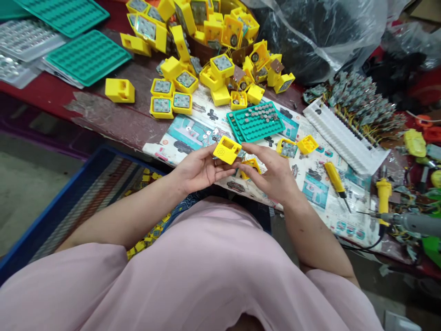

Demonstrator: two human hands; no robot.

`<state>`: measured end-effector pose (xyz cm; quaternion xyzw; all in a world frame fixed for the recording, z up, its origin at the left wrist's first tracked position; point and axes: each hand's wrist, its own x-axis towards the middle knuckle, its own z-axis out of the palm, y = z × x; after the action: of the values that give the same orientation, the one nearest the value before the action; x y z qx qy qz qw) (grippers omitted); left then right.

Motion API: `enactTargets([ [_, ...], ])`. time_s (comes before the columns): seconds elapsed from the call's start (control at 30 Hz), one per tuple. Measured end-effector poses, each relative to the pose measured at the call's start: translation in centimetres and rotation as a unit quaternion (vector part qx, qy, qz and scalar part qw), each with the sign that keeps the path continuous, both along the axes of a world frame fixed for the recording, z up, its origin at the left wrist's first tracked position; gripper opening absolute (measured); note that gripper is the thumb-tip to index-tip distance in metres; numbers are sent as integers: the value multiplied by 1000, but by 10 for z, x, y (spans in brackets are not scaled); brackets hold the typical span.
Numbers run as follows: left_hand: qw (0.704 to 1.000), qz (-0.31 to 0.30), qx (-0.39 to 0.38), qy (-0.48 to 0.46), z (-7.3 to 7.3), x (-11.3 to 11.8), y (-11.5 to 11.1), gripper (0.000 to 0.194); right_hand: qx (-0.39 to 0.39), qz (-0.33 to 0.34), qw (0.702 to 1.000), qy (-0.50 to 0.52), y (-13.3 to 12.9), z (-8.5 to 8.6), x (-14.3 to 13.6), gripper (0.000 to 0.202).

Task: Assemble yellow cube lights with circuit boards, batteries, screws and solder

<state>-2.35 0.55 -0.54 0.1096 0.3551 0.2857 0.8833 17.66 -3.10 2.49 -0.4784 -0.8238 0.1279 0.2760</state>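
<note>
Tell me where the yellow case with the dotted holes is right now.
In the head view, the yellow case is near the middle, held in the left hand, just left of the right hand and nearer the person than the green tray.

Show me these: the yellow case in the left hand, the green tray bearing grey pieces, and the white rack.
Yellow case (225,151), head view: middle of its upper face.
Green tray (257,132), head view: bare near part.
White rack (342,135), head view: middle of its body.
</note>
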Motion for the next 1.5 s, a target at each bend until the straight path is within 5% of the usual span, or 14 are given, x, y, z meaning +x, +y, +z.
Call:
enactTargets([
  [0.4, 999, -12, 35, -19, -9, -3, -2, 38, -22, 1, 1000, 10, -2, -2, -1, 37],
  [0.73, 997, -27, -44, -49, -4, -1, -2, 50, -27, 18, 999, 26, -5, 2, -6, 40],
  [0.93, 998, -52, 20, -32, -10, -5, -2, 46, -39, 16, 999, 32, -6, 2, -6, 42],
  [1.03, 988, -45, 140, 38, -12, -9, -4, 42, -58, -8, 996, 61, -7, 1, -6, 42],
  [1.1, 945, -15, 301, 130, -14, -12, -7, 47, -77, -25, 992, 99, -8, 0, -6, 43],
  [1.13, 898, 8, 398, 189, -15, -14, -9, 55, -89, -31, 988, 119, -8, -1, -6, 43],
  [1.23, 679, 62, 645, 344, -20, -19, -12, 71, -127, -33, 979, 159, -10, -5, -7, 41],
  [1.3, 566, 72, 724, 388, -22, -21, -13, 73, -144, -27, 975, 168, -11, -8, -8, 38],
  [1.37, 521, 71, 751, 400, -23, -21, -13, 75, -147, -22, 974, 170, -11, -10, -9, 38],
  [1.5, 499, 73, 762, 406, -21, -20, -14, 77, -136, -34, 977, 163, -12, -10, -10, 39],
])
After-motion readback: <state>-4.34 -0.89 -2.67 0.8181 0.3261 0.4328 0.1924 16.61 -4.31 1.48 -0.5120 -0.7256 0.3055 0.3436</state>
